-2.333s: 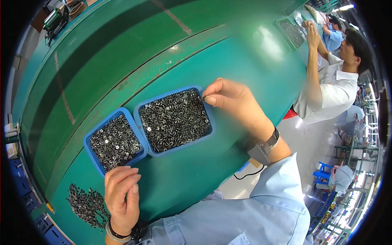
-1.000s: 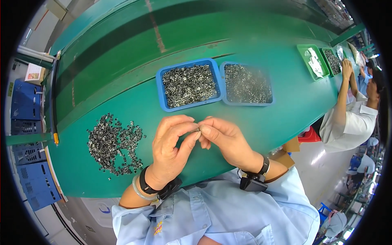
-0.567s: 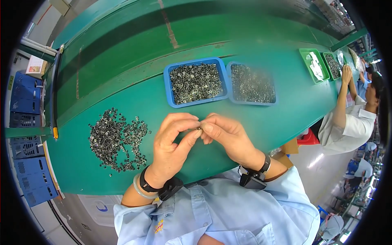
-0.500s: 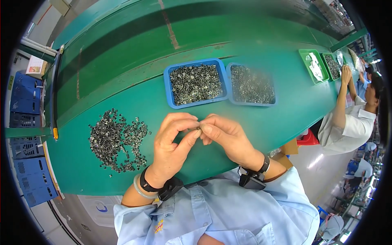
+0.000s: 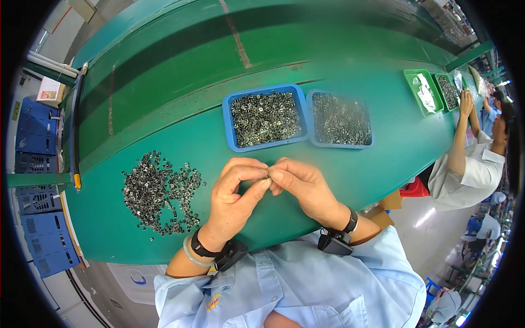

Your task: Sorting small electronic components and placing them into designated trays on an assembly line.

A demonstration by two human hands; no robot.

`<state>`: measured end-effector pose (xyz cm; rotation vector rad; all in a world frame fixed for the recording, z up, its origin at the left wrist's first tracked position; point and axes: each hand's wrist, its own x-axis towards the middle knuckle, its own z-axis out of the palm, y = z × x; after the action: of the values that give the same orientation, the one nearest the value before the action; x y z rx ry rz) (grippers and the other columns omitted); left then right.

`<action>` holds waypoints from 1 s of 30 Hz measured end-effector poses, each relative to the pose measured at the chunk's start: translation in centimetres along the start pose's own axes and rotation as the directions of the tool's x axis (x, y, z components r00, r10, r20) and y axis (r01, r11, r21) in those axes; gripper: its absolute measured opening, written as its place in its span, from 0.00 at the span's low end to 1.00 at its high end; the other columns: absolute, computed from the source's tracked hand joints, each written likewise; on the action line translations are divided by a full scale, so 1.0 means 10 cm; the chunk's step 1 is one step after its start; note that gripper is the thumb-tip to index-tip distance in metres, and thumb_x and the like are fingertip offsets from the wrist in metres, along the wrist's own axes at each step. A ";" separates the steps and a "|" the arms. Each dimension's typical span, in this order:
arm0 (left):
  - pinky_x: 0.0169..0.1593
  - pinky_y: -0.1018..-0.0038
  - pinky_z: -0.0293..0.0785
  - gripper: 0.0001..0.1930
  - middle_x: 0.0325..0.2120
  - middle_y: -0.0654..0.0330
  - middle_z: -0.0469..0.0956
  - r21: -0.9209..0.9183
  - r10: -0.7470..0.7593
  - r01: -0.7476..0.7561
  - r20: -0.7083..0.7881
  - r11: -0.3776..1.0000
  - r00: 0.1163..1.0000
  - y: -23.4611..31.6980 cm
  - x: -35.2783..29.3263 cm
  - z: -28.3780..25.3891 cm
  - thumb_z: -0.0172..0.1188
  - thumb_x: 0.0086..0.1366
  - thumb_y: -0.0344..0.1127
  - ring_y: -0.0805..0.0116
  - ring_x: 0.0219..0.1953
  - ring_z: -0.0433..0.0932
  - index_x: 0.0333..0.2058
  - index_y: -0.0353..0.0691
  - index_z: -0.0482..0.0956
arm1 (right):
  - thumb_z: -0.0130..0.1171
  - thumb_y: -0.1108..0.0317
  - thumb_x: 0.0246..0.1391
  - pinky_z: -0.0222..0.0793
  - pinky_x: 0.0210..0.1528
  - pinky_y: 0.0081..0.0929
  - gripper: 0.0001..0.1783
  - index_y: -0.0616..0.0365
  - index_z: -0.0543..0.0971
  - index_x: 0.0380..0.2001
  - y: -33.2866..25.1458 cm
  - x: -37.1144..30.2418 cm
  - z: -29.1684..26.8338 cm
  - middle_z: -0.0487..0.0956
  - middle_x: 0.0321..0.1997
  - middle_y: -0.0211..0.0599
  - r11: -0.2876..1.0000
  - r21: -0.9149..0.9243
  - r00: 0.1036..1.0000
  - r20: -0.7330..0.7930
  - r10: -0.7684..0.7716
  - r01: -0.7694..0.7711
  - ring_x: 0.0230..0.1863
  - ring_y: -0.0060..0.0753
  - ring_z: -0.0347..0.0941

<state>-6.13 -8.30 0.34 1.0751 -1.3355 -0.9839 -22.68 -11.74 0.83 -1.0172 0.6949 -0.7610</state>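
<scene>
My left hand point(image 5: 235, 192) and my right hand point(image 5: 304, 186) meet fingertip to fingertip above the green table point(image 5: 180, 249). Both are closed in a pinch around a tiny part, mostly hidden by the fingers and too small to name. To the left lies a loose pile of small dark and silvery metal parts point(image 5: 146, 188). Beyond my hands stands a blue tray point(image 5: 236, 146) heaped with similar small parts. Against its right side sits a second blue tray point(image 5: 345, 145), also filled with them and partly blurred.
A green tray point(image 5: 410, 74) with white pieces and another green tray point(image 5: 437, 77) of small parts stand at the far right, near a co-worker point(image 5: 467, 164). Blue crates point(image 5: 46, 240) line the left side. A raised green strip point(image 5: 175, 60) runs along the back.
The whole view has shifted slightly, so trays and pile appear a little lower and further right. My hands stay pinched together in nearly the same pose.
</scene>
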 end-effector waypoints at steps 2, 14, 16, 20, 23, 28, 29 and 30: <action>0.44 0.74 0.72 0.08 0.37 0.57 0.75 -0.021 -0.016 0.016 -0.006 1.000 1.000 -0.01 0.00 0.00 0.63 0.55 0.22 0.66 0.41 0.75 0.34 0.37 0.77 | 0.51 0.62 0.62 0.66 0.37 0.17 0.14 0.62 0.78 0.35 -0.01 0.01 0.00 0.73 0.31 0.24 1.000 0.006 1.000 -0.007 0.016 -0.016 0.32 0.15 0.67; 0.44 0.72 0.73 0.07 0.33 0.59 0.77 -0.045 -0.047 0.046 -0.006 0.998 0.999 -0.02 0.01 -0.02 0.64 0.54 0.23 0.65 0.39 0.76 0.32 0.37 0.78 | 0.52 0.63 0.62 0.66 0.36 0.17 0.13 0.63 0.78 0.33 -0.01 0.02 -0.01 0.73 0.29 0.26 0.998 -0.031 0.999 -0.010 0.052 -0.052 0.31 0.16 0.68; 0.44 0.72 0.73 0.07 0.33 0.59 0.77 -0.040 -0.047 0.047 0.000 0.998 0.999 -0.03 0.01 -0.03 0.64 0.54 0.23 0.65 0.39 0.76 0.32 0.37 0.78 | 0.51 0.62 0.62 0.65 0.38 0.18 0.14 0.62 0.78 0.32 -0.02 0.01 0.00 0.73 0.29 0.26 0.997 -0.031 0.998 -0.010 0.066 -0.067 0.31 0.17 0.67; 0.44 0.71 0.73 0.07 0.32 0.59 0.77 -0.035 -0.043 0.044 0.018 0.998 0.999 -0.05 0.02 -0.04 0.64 0.54 0.23 0.64 0.39 0.76 0.32 0.37 0.77 | 0.51 0.61 0.62 0.64 0.38 0.18 0.14 0.61 0.78 0.30 -0.02 0.02 -0.01 0.73 0.28 0.26 0.996 -0.029 0.996 -0.008 0.087 -0.087 0.32 0.17 0.67; 0.44 0.70 0.73 0.07 0.32 0.59 0.77 -0.045 -0.037 0.039 0.029 0.998 0.999 -0.06 0.03 -0.04 0.64 0.54 0.23 0.63 0.40 0.76 0.32 0.37 0.77 | 0.52 0.62 0.62 0.66 0.36 0.17 0.14 0.61 0.78 0.30 -0.01 0.02 -0.02 0.73 0.28 0.25 0.997 -0.027 0.997 -0.007 0.071 -0.071 0.31 0.15 0.67; 0.43 0.70 0.73 0.07 0.31 0.59 0.77 0.112 0.028 -0.031 0.027 0.993 0.999 -0.03 0.04 -0.04 0.64 0.53 0.24 0.63 0.39 0.76 0.32 0.37 0.77 | 0.51 0.60 0.62 0.65 0.36 0.16 0.15 0.59 0.78 0.30 0.01 0.03 -0.02 0.73 0.27 0.23 0.994 0.020 0.994 -0.015 0.104 -0.104 0.30 0.14 0.67; 0.43 0.70 0.73 0.07 0.31 0.59 0.77 0.161 0.049 -0.052 0.022 0.986 0.999 -0.02 0.05 -0.04 0.64 0.53 0.24 0.62 0.38 0.76 0.32 0.38 0.77 | 0.51 0.59 0.62 0.65 0.36 0.16 0.15 0.59 0.78 0.30 0.01 0.04 -0.02 0.74 0.27 0.23 0.995 0.038 0.995 -0.010 0.098 -0.098 0.30 0.14 0.67; 0.42 0.70 0.72 0.08 0.31 0.59 0.77 0.209 0.071 -0.073 0.018 0.975 0.997 0.00 0.06 -0.03 0.64 0.53 0.24 0.62 0.38 0.76 0.32 0.38 0.76 | 0.51 0.59 0.62 0.65 0.37 0.15 0.15 0.59 0.78 0.30 0.01 0.05 -0.02 0.74 0.27 0.23 0.994 0.056 0.996 -0.006 0.092 -0.092 0.31 0.14 0.66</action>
<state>-5.78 -8.85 0.45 1.1715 -1.5018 -0.8095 -22.59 -12.20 0.56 -0.9258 0.7189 -0.7011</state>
